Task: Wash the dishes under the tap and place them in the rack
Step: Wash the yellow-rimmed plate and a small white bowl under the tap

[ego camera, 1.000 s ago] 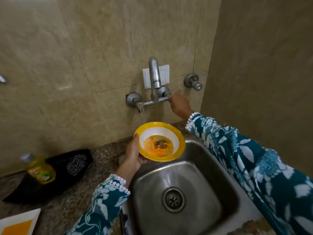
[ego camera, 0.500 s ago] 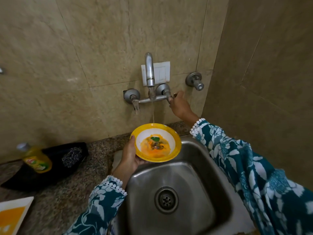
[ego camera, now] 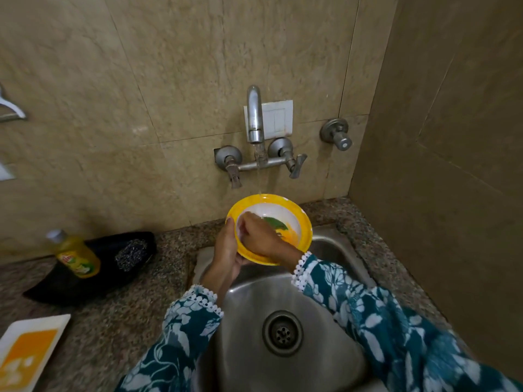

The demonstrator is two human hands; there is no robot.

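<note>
A yellow-rimmed bowl with a white inside hangs over the steel sink, tilted toward me. Orange food residue and a green leaf lie in it. My left hand grips the bowl's left rim, thumb on the rim and fingers underneath. My right hand is inside the bowl with its fingers curled down against the bottom; whether it holds anything is hidden. A thin stream of water runs from the tap onto the bowl's far edge.
A yellow dish-soap bottle and a steel scrubber lie on a black tray on the granite counter at left. A white and orange plate sits at the lower left. A tiled wall stands close on the right.
My right hand has left the tap's right handle and moved down into the bowl. The water stream now runs steadily onto the bowl.
</note>
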